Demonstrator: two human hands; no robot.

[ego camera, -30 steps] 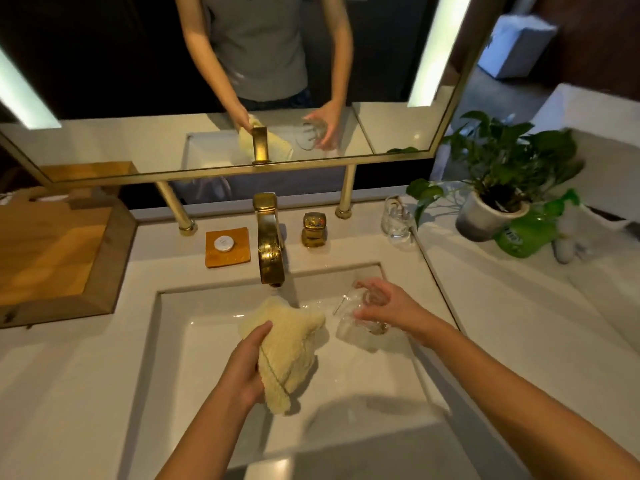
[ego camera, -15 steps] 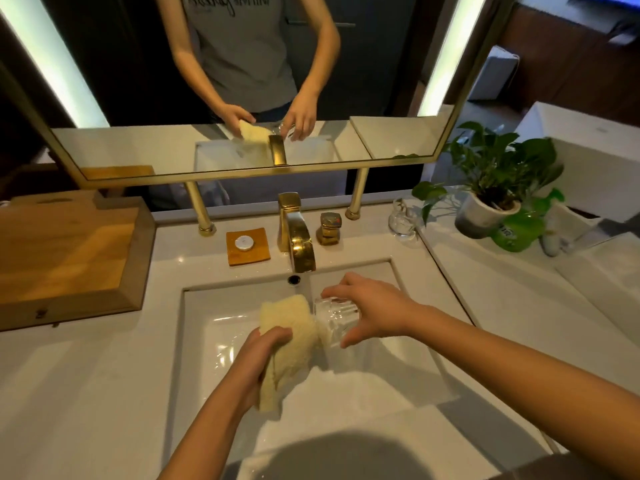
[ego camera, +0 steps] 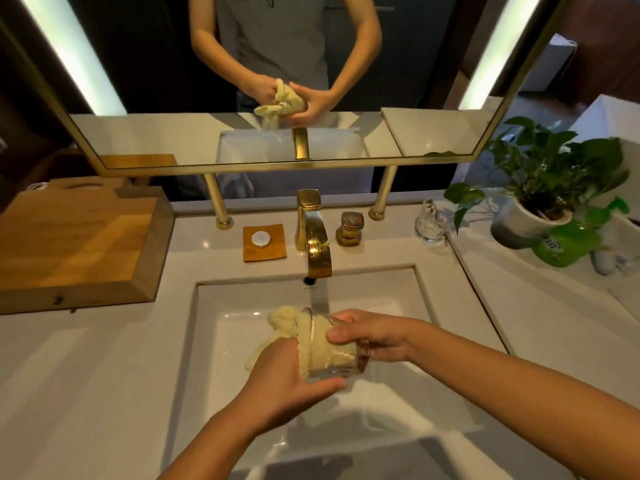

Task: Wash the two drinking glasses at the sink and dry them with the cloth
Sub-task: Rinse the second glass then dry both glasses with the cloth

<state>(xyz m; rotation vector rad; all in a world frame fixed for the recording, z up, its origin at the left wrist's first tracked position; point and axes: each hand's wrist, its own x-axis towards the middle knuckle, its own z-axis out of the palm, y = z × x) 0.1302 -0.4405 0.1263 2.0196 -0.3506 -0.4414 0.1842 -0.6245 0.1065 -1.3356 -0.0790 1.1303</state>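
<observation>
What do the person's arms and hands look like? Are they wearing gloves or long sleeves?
No gloves and no long sleeves. The left hand and right hand are bare, and both forearms are bare too, with no watch or bracelet showing. The mirror shows a grey top with dark lettering across the chest.
</observation>
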